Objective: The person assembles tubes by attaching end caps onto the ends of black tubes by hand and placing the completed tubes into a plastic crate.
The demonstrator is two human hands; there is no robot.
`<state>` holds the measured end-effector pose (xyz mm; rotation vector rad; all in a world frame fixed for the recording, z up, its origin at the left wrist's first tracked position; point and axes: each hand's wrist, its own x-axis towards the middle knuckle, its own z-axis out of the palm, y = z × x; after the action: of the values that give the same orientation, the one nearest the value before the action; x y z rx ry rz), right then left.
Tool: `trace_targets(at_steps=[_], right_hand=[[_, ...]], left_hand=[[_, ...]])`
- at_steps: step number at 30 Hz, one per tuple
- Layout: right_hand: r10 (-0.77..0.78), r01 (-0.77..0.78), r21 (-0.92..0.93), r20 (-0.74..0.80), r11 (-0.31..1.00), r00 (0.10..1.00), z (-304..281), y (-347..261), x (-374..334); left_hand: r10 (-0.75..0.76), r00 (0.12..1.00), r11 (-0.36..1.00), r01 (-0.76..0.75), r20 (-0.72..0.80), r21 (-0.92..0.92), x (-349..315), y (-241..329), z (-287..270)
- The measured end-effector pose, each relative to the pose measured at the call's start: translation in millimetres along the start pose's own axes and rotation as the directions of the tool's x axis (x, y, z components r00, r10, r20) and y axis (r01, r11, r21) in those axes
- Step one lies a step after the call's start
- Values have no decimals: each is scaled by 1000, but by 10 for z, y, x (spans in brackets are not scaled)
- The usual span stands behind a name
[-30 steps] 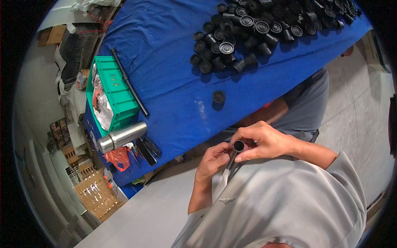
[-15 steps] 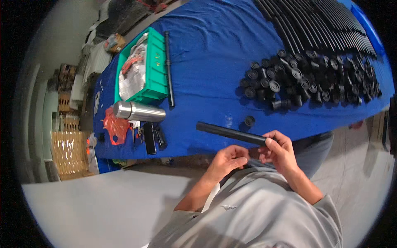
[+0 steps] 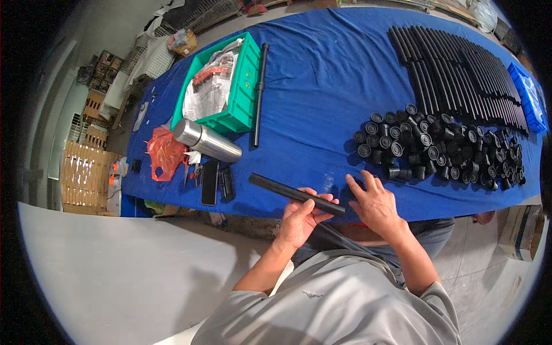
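A short black tube (image 3: 275, 187) rests in my left hand (image 3: 296, 224), with the thumb on top and the fingers wrapped beneath it. The tube slants over the table's front edge, its far end pointing left. Just past its near end, my right hand (image 3: 376, 206) reaches palm down over the blue cloth (image 3: 310, 121), fingers stretched and apart. Whether a loose black cap lies under those fingers is hidden. Beyond the right hand spreads a pile of black round caps (image 3: 396, 149).
Long black tubes (image 3: 443, 80) lie in rows at the far right, near a blue crate (image 3: 537, 118). On the left stand a green crate (image 3: 246, 86), a black rod (image 3: 259, 100), a steel flask (image 3: 215, 145), a phone (image 3: 210, 183) and a red plastic bag (image 3: 164, 152).
The black tube has passed from my right hand to my left. My right hand has let go and moved forward over the cloth, where a single cap lay. The view has shifted.
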<state>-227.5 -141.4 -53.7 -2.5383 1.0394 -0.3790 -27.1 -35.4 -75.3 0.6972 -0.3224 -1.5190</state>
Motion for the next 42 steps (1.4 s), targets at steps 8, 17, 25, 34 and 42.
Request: trace_targets(at_steps=[8, 17, 25, 34, 42], right_hand=[[188, -156, 499, -14, 852, 982, 282, 230, -263], [311, -236, 945, 300, -226, 902, 257, -3, -698], [373, -255, 967, 248, -32, 894, 208, -47, -774], [329, -201, 926, 90, 320, 940, 160, -35, -733], [394, -159, 930, 17, 331, 919, 252, -56, -725]], left_hand=[[25, 999, 997, -29, -44, -73, 74, -168, 51], [-26, 999, 1000, 26, -44, 16, 152, -388, 274], [30, 999, 996, -29, -12, 84, 130, -456, 442], [25, 997, 1000, -24, -68, 16, 100, -517, 446], [23, 993, 1000, -23, -115, -2, 95, -568, 454]])
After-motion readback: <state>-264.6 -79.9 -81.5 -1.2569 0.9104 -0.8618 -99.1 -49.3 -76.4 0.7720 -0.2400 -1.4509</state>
